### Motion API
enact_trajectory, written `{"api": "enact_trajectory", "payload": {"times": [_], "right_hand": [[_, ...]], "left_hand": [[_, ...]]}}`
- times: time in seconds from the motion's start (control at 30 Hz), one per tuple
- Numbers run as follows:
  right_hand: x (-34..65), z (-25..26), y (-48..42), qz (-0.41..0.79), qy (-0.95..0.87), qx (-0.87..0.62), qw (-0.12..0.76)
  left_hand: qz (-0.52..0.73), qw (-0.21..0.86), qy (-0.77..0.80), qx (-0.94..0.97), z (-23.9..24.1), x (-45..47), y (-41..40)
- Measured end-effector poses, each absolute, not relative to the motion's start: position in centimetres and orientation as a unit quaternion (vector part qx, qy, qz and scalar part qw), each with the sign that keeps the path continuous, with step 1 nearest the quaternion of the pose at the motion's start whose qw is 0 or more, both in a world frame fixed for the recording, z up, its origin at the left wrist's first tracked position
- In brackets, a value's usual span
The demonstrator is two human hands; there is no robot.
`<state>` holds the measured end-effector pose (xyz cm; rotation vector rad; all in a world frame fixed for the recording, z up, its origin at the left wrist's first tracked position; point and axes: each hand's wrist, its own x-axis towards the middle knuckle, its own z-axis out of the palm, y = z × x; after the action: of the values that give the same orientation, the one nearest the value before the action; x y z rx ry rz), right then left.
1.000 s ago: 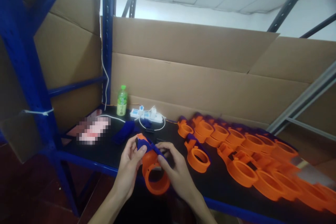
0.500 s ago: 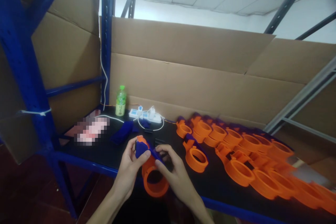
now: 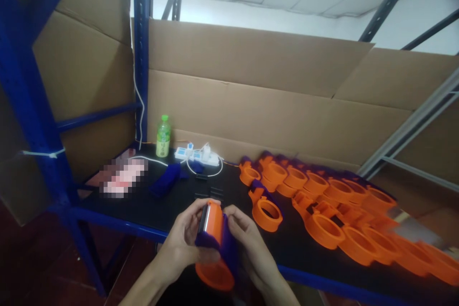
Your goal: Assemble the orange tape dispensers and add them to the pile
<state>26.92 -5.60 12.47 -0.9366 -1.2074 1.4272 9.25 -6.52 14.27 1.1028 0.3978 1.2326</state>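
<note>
Between my hands, over the front edge of the black table top, is an orange plastic ring part (image 3: pixel 214 222) with a dark blue-purple piece along its side. My left hand (image 3: pixel 182 241) is closed round its left side, thumb across the front. A black strip with a shiny edge shows beside the orange face there. My right hand (image 3: pixel 247 236) grips the blue-purple piece (image 3: pixel 228 244) on the right, its fingers bent and partly hidden. The ring end points down towards me. Just beyond my fingers lie several small black strips (image 3: pixel 216 193).
Several orange ring parts (image 3: pixel 324 229) stand in rows on the right. Dark blue cloth-like material (image 3: pixel 167 179) lies left of centre. Behind it are a green bottle (image 3: pixel 163 137) and a white power strip (image 3: pixel 197 155) with cables. A blue post (image 3: pixel 39 95) stands at left.
The orange part has been turned in my hands, so its flat orange face and black strip now show. My left hand has shifted slightly right, and the ring hangs lower.
</note>
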Motion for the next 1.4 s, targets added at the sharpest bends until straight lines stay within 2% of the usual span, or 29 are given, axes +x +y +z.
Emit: {"api": "enact_trajectory", "payload": {"times": [0.13, 0.33, 0.43, 0.57, 0.63, 0.8, 0.87, 0.97, 1.13, 1.4], "right_hand": [[26.9, 12.5, -6.5, 0.549, -0.517, -0.398, 0.522], [27.6, 12.3, -7.6, 0.322, -0.635, -0.484, 0.509], [28.5, 12.0, -8.7, 0.190, -0.697, -0.516, 0.460], [28.5, 11.2, -10.0, 0.092, -0.783, -0.508, 0.348], [28.1, 11.2, -10.2, 0.046, -0.798, -0.499, 0.334], [30.8, 13.4, -9.5, -0.028, -0.756, -0.534, 0.377], [34.0, 14.4, -8.8, -0.093, -0.686, -0.590, 0.415], [40.0, 14.7, -7.6, -0.175, -0.569, -0.691, 0.410], [47.1, 12.4, -5.5, -0.160, -0.509, -0.785, 0.315], [47.4, 9.0, -3.4, -0.146, -0.556, -0.778, 0.253]], "left_hand": [[0.535, 0.666, 0.167, 0.493, 14.5, 9.1, -6.5], [0.567, 0.669, 0.209, 0.433, 13.3, 11.0, -6.4], [0.606, 0.666, 0.257, 0.350, 11.9, 12.0, -5.7], [0.647, 0.660, 0.289, 0.250, 10.6, 12.6, -5.1], [0.646, 0.666, 0.286, 0.239, 10.4, 12.6, -5.1], [0.642, 0.648, 0.280, 0.298, 10.6, 12.2, -5.1], [0.645, 0.629, 0.288, 0.324, 10.8, 11.7, -4.9], [0.627, 0.632, 0.292, 0.350, 11.0, 10.9, -4.4], [0.598, 0.634, 0.305, 0.383, 11.5, 10.4, -4.2], [0.569, 0.632, 0.329, 0.409, 11.9, 10.5, -4.5]]}}
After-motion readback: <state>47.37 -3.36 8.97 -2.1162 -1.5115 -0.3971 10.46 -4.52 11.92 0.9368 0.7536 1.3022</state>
